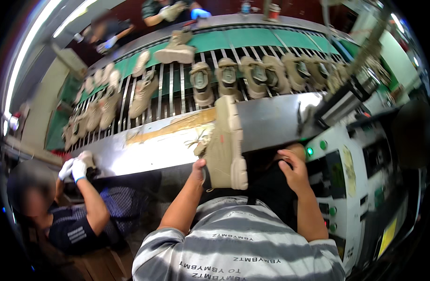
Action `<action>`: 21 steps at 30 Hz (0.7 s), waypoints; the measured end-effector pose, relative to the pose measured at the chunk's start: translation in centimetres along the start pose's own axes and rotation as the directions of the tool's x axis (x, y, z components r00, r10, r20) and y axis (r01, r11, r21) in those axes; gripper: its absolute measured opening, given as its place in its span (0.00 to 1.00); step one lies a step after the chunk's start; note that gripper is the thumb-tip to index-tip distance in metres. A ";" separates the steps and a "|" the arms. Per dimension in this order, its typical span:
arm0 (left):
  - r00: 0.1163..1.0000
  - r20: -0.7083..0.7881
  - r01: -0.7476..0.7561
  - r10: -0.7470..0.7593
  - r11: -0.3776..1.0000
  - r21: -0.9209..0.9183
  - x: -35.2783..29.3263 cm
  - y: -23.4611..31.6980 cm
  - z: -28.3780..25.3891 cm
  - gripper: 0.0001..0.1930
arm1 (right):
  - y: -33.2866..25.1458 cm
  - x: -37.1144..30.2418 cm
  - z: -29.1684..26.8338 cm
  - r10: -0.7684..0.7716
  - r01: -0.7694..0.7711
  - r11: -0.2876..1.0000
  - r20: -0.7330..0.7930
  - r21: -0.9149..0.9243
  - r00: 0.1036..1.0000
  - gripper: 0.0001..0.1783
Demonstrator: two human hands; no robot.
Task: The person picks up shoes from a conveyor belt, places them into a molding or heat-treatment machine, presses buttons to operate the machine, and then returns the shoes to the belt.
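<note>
My left hand [197, 171] grips a tan lace-up boot [219, 145] by its ankle opening, with the thumb showing at the edge. The boot points toe away from me, its thick pale sole [238, 150] turned to the right and its laces [201, 143] to the left. Most of that hand's fingers are hidden by the boot. To the right, my right hand [293, 171] is bent with thumb and fingers apart, and I see nothing between them. It is beside a rounded brown thing [298, 151] that I cannot make out, close to the machine's lit green button [310, 151].
A metal ledge [271, 112] lies ahead, before a roller conveyor [165, 89] with several tan shoes [227, 79]. A control panel [339, 182] stands at right, below a dark cylinder [341, 103]. At left, a gloved co-worker [79, 206] handles a shoe; others work across the line.
</note>
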State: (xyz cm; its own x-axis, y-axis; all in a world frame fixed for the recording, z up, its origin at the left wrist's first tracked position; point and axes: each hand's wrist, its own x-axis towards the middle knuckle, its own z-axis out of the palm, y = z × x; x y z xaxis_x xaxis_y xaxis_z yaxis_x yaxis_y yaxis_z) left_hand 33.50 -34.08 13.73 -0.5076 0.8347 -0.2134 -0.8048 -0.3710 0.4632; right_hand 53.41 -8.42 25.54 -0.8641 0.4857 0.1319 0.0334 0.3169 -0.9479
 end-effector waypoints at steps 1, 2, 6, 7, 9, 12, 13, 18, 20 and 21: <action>0.994 -0.094 -0.058 0.056 0.998 -0.017 -1.6 1.8 -0.2 0.46 | 0.8 0.4 -0.1 0.028 -0.026 0.999 -0.058 0.040 0.998 0.16; 0.986 -0.111 -0.125 0.125 0.992 0.008 -2.8 3.5 -3.3 0.46 | 1.7 0.9 -0.7 -0.018 0.009 0.996 -0.093 -0.087 0.995 0.15; 0.867 -0.391 -0.230 0.309 0.944 0.237 -4.9 13.8 -9.1 0.40 | 4.3 2.1 -3.2 0.116 -0.132 0.990 -0.262 -0.046 0.958 0.11; 0.856 -0.365 -0.240 0.366 0.907 0.347 -4.1 17.4 -12.0 0.36 | 4.6 2.3 -3.8 0.133 -0.153 0.987 -0.290 -0.047 0.948 0.10; 0.823 -0.445 -0.164 0.354 0.897 0.411 -0.8 23.6 -11.5 0.31 | 5.2 2.4 -5.1 0.149 -0.195 0.977 -0.371 -0.088 0.916 0.09; 0.770 -0.519 0.031 0.370 0.792 0.610 7.0 31.7 -11.1 0.21 | 7.9 2.4 -7.2 0.136 -0.216 0.969 -0.480 -0.116 0.867 0.08; 0.788 -0.551 0.107 0.276 0.820 0.563 10.5 33.4 -8.0 0.21 | 9.9 2.2 -8.0 0.092 -0.179 0.976 -0.513 -0.123 0.853 0.08; 0.739 -0.519 0.187 0.430 0.609 0.771 19.7 34.6 -15.6 0.26 | 12.0 3.2 -10.3 0.099 -0.300 0.924 -0.608 -0.238 0.787 0.06; 0.715 -0.541 0.232 0.443 0.579 0.781 22.4 33.6 -15.1 0.28 | 10.2 2.6 -12.1 0.081 -0.371 0.888 -0.702 -0.271 0.708 0.06; 0.729 -0.534 0.322 0.430 0.473 0.820 24.0 33.1 -12.9 0.30 | 10.8 2.1 -13.5 0.061 -0.356 0.907 -0.765 -0.225 0.641 0.06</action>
State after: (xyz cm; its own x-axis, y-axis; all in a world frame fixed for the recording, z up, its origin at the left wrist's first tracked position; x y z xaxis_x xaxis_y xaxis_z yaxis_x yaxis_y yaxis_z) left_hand -9.29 -31.62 12.88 -0.8796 0.2316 -0.4155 -0.2917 0.4273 0.8557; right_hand 58.75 6.99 19.45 -0.1678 0.9541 0.2483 0.4508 0.2982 -0.8413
